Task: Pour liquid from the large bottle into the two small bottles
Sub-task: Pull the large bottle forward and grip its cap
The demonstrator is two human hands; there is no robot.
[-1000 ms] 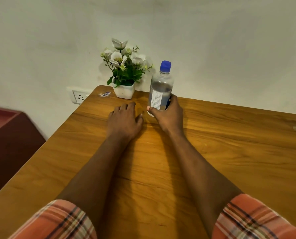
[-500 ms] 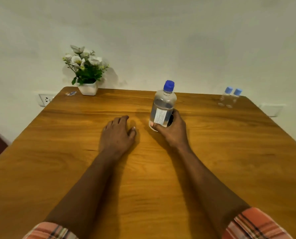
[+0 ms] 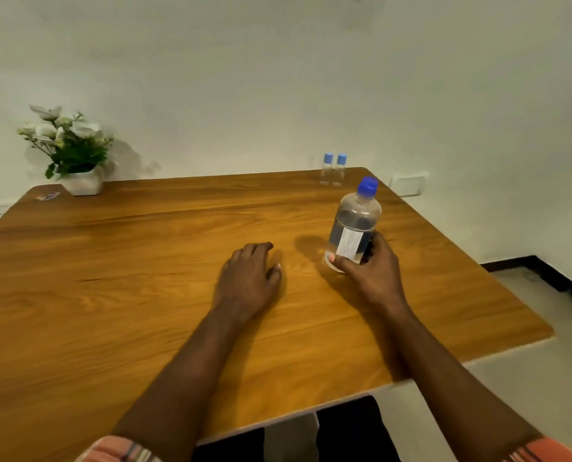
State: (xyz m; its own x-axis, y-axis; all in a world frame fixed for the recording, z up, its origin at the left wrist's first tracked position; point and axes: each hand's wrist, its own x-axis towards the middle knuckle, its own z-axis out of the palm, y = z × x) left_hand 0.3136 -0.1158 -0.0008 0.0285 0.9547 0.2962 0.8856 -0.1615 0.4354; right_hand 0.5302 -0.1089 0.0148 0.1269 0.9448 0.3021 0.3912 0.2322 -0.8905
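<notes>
wooden table: flowerpot, small bottles, large bottle.

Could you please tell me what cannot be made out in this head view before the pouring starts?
- Two small bottles: too small and distant to show any liquid inside.
- Large bottle: label print blurred; its base is hidden by the right hand.
- Left hand: palm down, underside hidden.
- Small item near the flower pot: too small to identify.

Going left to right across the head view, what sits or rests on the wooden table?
small blue-and-white scrap near the far left corner → white pot of white flowers → left hand lying flat → two small clear bottles with blue caps at the far edge → large clear blue-capped bottle, in the right hand's grip.
</notes>
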